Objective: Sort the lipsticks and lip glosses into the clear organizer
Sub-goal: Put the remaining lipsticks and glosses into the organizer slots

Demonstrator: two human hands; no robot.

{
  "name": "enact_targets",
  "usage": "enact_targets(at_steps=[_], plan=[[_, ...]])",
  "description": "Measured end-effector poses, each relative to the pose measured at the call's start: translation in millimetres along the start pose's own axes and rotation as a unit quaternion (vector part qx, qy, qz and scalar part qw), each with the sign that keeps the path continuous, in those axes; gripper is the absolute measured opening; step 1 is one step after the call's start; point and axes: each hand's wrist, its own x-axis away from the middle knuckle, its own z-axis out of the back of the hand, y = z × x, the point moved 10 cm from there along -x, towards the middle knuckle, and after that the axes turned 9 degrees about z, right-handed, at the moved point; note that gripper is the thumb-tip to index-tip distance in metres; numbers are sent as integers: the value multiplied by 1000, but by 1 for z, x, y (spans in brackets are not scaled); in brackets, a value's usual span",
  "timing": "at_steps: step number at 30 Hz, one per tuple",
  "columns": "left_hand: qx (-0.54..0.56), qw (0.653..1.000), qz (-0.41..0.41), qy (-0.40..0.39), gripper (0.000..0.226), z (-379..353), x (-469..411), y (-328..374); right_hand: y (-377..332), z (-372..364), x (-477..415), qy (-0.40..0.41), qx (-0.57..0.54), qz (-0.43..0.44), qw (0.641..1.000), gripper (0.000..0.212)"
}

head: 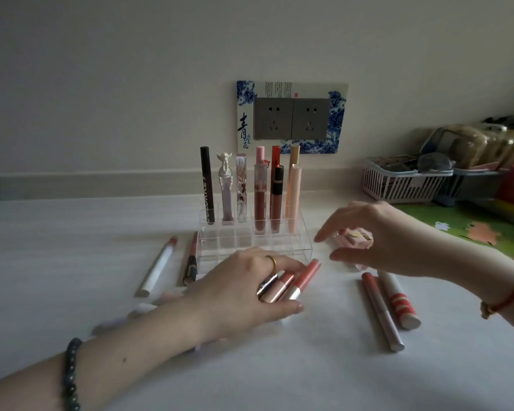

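The clear organizer stands mid-table with several tubes upright in its back rows, among them a black one and a white angel-topped one. Just in front of it, my left hand covers a cluster of tubes, fingers above and thumb on the near side: a coral lip gloss, a pink tube and a silver one. My right hand hovers with relaxed fingers over a pink boxy lipstick to the organizer's right.
A white pencil and a dark one lie left of the organizer. Two red-and-white tubes lie on the right. A white basket, a green mat and clutter fill the right side. A wall outlet sits behind.
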Motion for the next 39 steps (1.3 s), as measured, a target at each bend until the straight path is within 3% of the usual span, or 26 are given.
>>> enact_targets(at_steps=[11, 16, 23, 32, 35, 39], plan=[[-103, 972, -207, -39, 44, -55, 6, 91, 18, -27, 55, -62, -2, -20, 998, 28], [-169, 942, -291, -10, 27, -68, 14, 123, 18, -34, 66, -73, -8, -12, 997, 29], [-212, 928, -306, 16, 21, -73, 11, 125, 13, -40, 65, -105, 12, 15, 994, 21], [-157, 945, -287, -3, 22, -66, 10, 107, 3, -49, 52, -135, 42, 47, 989, 25], [-127, 955, -267, 18, 25, -56, 8, 96, -1, -44, 46, -113, 42, 56, 991, 16], [4, 971, -221, 93, 23, -6, 4, 81, -8, -15, 34, -12, -29, 46, 998, 13]])
